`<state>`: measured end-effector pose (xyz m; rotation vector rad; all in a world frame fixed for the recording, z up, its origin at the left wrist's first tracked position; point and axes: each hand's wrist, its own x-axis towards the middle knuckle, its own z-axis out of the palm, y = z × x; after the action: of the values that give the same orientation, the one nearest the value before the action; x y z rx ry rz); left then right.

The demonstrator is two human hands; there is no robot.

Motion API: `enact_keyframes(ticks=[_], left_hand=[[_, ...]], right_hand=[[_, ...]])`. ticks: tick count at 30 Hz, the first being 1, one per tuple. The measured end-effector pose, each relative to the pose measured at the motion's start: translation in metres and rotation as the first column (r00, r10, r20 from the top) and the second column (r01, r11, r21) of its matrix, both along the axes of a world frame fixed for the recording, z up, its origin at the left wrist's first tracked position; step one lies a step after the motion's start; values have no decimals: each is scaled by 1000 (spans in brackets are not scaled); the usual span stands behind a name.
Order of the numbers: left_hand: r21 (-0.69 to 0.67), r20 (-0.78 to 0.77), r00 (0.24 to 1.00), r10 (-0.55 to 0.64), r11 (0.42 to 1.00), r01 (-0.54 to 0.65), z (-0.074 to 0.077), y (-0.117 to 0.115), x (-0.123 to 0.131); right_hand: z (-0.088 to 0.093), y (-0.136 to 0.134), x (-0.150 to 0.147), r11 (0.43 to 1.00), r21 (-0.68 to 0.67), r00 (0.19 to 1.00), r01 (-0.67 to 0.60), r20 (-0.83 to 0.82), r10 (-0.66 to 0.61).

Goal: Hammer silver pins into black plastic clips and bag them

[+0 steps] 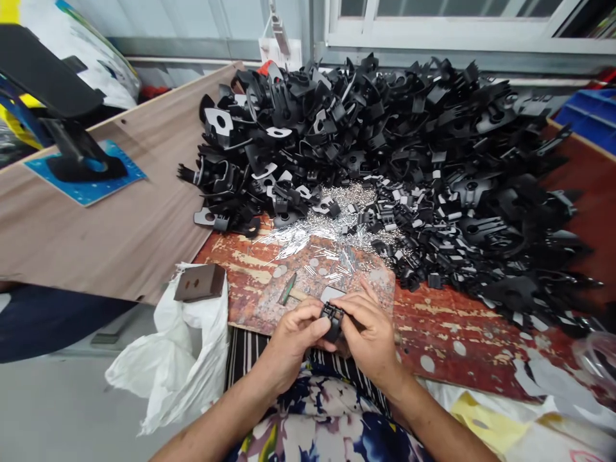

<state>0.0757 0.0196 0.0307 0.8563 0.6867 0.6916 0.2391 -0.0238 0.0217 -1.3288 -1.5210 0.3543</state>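
Observation:
Both my hands meet over my lap at the near edge of the worn red board (433, 321). My left hand (293, 337) and my right hand (370, 333) pinch one small black plastic part (333, 319) between their fingertips, fingers closed around it. Just beyond them lie a small hammer (289, 290) and scattered thin silver pins (332, 237). A huge heap of black plastic parts (409, 141) fills the board behind the pins.
A white plastic bag (178, 359) hangs at the board's left edge, with a dark brown block (199, 282) on top of it. A wooden tabletop (120, 212) at left carries a black stand on a blue pad (81, 170). A blue bin (590, 115) sits far right.

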Motion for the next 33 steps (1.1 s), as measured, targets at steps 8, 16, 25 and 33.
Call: enact_keyframes(ticks=[8,16,25,33], left_hand=[[148,-208,978,-22,988,54,-2,14,-11],[62,-228,974,2,998,13,-11,8,-17],[38,-225,974,-19,999,28,-17,3,-23],[-8,-214,974,-72,997,72,-19,4,-20]], right_hand=[[-8,-16,-11,916,-306,863,-261,-498,80],[-8,39,80,911,-267,923,314,310,-227],[-27,60,105,958,-197,956,208,250,-156],[-32,50,125,957,-258,988,134,109,-109]])
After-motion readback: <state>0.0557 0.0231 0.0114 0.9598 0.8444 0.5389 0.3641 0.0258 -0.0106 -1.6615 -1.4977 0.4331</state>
